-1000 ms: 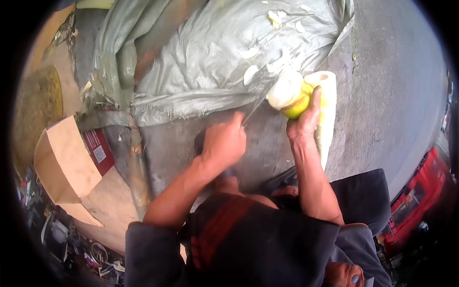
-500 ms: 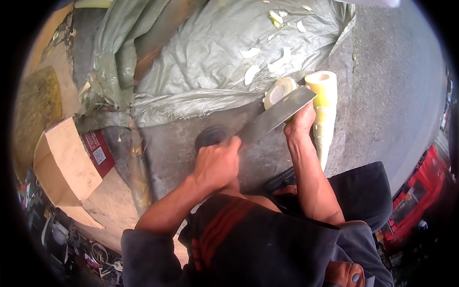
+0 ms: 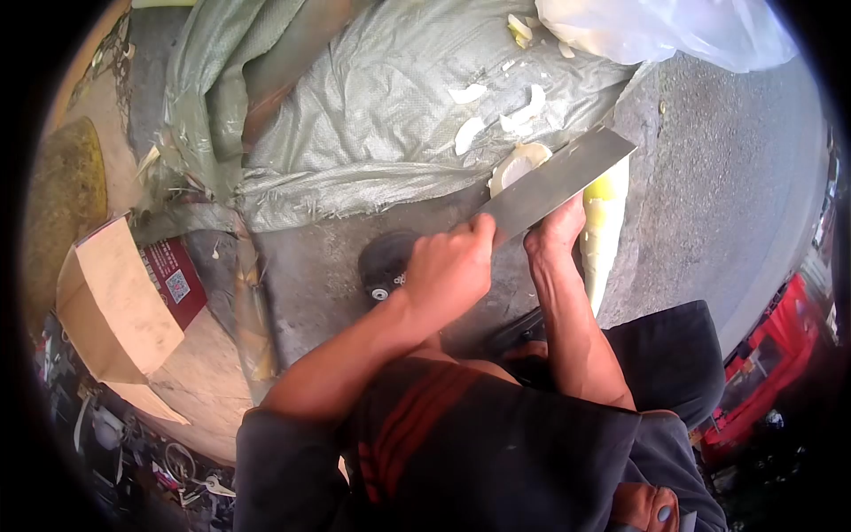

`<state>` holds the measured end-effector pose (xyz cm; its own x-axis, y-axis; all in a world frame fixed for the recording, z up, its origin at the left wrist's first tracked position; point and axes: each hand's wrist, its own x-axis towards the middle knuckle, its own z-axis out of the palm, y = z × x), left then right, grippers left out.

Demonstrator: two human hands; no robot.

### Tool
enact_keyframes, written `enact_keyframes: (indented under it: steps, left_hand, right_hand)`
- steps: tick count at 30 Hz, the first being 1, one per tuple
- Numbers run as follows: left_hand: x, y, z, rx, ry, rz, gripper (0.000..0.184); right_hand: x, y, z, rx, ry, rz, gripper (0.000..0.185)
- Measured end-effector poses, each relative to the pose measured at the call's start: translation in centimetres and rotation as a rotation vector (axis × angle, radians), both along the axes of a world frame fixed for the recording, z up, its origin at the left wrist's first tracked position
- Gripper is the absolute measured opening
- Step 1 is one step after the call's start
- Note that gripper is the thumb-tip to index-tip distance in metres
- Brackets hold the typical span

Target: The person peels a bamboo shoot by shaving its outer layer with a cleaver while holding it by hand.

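The left hand (image 3: 452, 270) was closed in a fist around the grip of a broad-bladed knife (image 3: 567, 182), whose blade slanted away toward the far right. The right hand (image 3: 556, 226) was near the blade's underside, palm partly turned up. Its fingers were hidden behind the metal, so how far they were open, and whether they had hold of anything, could not be told.

Just beyond the blade and partly covered by it was a pale, hollow-ended piece (image 3: 512, 164), near the edge of a grey woven sheet (image 3: 355, 106). Its visible end looked already cut across and bare of skin; the state of the rest could not be seen. Beside the right hand, on its right, lay a long tapered piece (image 3: 603, 235), yellowish at the far end and paler toward its near tip. It looked largely peeled, though the blade hid its far end.

Several thin pale slices (image 3: 468, 135) were already off and scattered on the sheet, with a yellow-green scrap (image 3: 519, 31) farther off. A translucent plastic bag (image 3: 665, 31) was at the far right, and an opened cardboard box (image 3: 120, 297) at the left.
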<state>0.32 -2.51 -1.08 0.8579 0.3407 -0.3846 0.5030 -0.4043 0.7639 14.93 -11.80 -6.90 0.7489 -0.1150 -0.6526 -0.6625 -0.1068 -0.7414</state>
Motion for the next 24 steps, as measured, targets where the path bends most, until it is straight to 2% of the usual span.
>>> enact_keyframes:
  steps: [6,11,14,17,24]
  left_hand:
    - [3.0,0.5,-0.6,0.018,-0.014,0.014,0.017]
    - [6.0,2.4,-4.0,-0.009,0.076,0.013,0.016]
    - [4.2,2.1,-2.9,-0.018,0.05,0.003,0.018]
    - [0.0,1.9,0.5,-0.028,0.061,-0.028,0.017]
    - [-4.1,1.8,1.6,-0.051,0.119,-0.05,0.016]
  right_hand:
    - [0.1,0.7,0.8,0.044,0.052,-0.033,0.052]
    - [-0.3,0.1,0.3,0.008,0.022,0.019,0.052]
    - [-0.1,-0.2,0.6,0.037,0.031,-0.004,0.051]
    - [-0.6,0.6,0.8,0.08,-0.018,-0.047,0.051]
    - [-0.8,0.5,1.3,0.04,0.045,-0.073,0.051]
